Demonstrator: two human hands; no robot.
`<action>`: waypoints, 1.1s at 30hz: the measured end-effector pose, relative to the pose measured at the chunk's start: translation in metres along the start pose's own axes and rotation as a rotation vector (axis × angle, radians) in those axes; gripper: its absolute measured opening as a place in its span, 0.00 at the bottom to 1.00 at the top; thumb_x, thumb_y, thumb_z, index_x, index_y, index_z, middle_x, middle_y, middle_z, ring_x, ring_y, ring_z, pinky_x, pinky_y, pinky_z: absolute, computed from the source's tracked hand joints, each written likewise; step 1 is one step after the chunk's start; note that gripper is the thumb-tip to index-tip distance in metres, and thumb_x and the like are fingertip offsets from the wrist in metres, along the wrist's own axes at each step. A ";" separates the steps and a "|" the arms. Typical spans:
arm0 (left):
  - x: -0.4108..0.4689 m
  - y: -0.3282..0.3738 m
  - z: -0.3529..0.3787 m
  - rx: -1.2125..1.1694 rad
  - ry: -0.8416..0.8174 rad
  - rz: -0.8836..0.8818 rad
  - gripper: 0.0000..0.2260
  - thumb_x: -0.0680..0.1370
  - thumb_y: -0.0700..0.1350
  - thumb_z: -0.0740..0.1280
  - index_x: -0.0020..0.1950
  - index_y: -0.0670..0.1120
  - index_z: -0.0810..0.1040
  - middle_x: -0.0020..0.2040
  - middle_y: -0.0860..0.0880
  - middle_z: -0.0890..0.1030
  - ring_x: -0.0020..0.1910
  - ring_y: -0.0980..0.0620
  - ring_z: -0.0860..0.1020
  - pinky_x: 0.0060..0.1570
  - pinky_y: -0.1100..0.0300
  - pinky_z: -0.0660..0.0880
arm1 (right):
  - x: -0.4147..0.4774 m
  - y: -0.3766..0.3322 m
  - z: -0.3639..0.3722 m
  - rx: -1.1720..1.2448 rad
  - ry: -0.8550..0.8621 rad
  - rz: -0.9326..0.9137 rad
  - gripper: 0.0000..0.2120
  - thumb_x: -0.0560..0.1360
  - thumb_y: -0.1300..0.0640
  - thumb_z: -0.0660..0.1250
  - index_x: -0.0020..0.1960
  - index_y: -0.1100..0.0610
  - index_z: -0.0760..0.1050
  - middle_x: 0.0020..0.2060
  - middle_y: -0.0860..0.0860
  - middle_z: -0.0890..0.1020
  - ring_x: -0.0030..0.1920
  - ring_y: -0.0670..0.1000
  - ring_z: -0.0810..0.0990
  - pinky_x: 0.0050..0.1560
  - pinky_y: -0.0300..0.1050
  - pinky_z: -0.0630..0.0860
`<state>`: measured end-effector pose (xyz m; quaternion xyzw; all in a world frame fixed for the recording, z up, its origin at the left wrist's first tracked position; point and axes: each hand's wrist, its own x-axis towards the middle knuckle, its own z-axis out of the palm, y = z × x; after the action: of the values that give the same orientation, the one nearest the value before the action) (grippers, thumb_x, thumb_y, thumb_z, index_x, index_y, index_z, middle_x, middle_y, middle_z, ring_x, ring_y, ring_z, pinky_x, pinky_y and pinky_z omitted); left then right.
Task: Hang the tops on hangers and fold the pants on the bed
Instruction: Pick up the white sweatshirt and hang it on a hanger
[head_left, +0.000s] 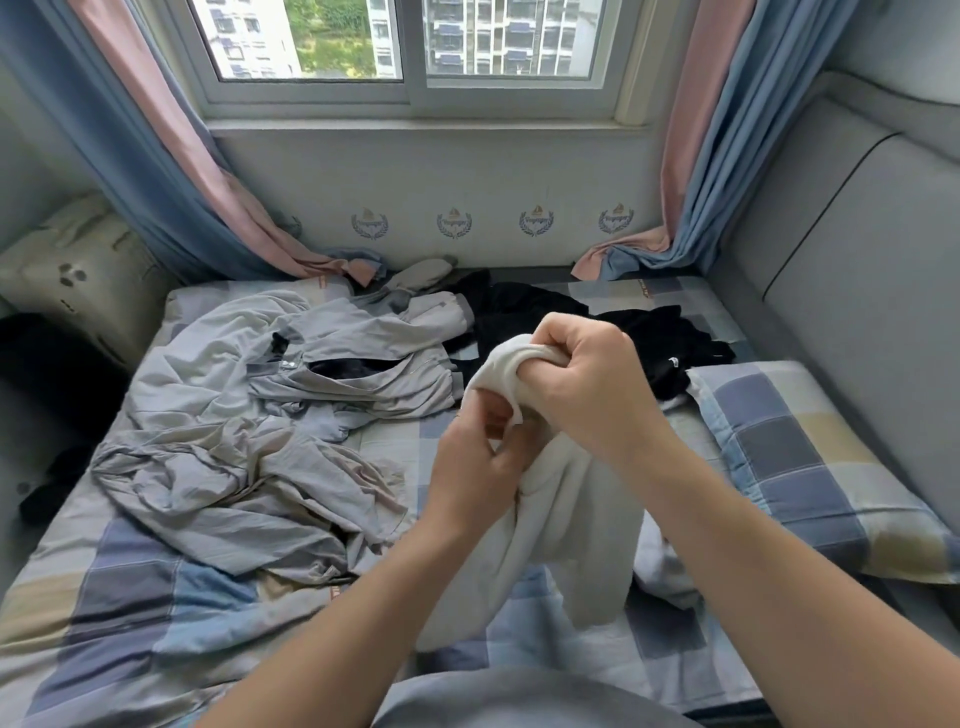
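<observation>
A white garment (576, 525) hangs over the bed in front of me, held up by both hands. My right hand (587, 379) grips its bunched top edge. My left hand (478, 457) pinches the cloth just below, fingers tucked into a fold. Grey garments (291, 395) lie crumpled across the left half of the checked bed (156, 597). Black clothes (639, 332) are heaped at the far right of the bed, near the wall. No hanger is in view.
A checked pillow (810, 462) lies at the right, against the grey padded headboard (857, 249). Pink and blue curtains (171, 171) hang beside the window and trail onto the bed. A pale cushion (78, 270) sits at the far left.
</observation>
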<state>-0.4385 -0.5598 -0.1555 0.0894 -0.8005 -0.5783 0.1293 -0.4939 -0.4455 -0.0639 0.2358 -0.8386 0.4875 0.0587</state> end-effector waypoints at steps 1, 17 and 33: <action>0.003 0.000 -0.001 0.049 0.024 0.030 0.03 0.78 0.43 0.68 0.50 0.49 0.75 0.41 0.54 0.80 0.41 0.60 0.79 0.38 0.65 0.72 | 0.002 -0.001 -0.003 -0.014 0.006 -0.013 0.11 0.68 0.56 0.67 0.29 0.50 0.70 0.23 0.44 0.69 0.26 0.44 0.66 0.27 0.37 0.64; 0.024 -0.021 -0.038 0.164 0.061 0.082 0.12 0.76 0.34 0.64 0.48 0.51 0.77 0.36 0.57 0.77 0.36 0.62 0.74 0.35 0.70 0.68 | -0.028 0.145 0.000 -0.675 -0.225 0.433 0.09 0.72 0.66 0.59 0.41 0.53 0.72 0.44 0.50 0.74 0.49 0.59 0.76 0.42 0.48 0.69; 0.026 -0.107 -0.087 0.670 -0.096 -0.382 0.09 0.73 0.33 0.66 0.45 0.47 0.76 0.45 0.47 0.80 0.44 0.46 0.78 0.39 0.56 0.71 | -0.031 0.132 -0.011 0.088 -0.112 0.413 0.14 0.72 0.72 0.58 0.36 0.58 0.76 0.30 0.49 0.74 0.31 0.45 0.68 0.31 0.36 0.65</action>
<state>-0.4372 -0.6797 -0.2283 0.2471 -0.9192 -0.3018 -0.0546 -0.5275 -0.3714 -0.1724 0.0883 -0.8491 0.5113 -0.0993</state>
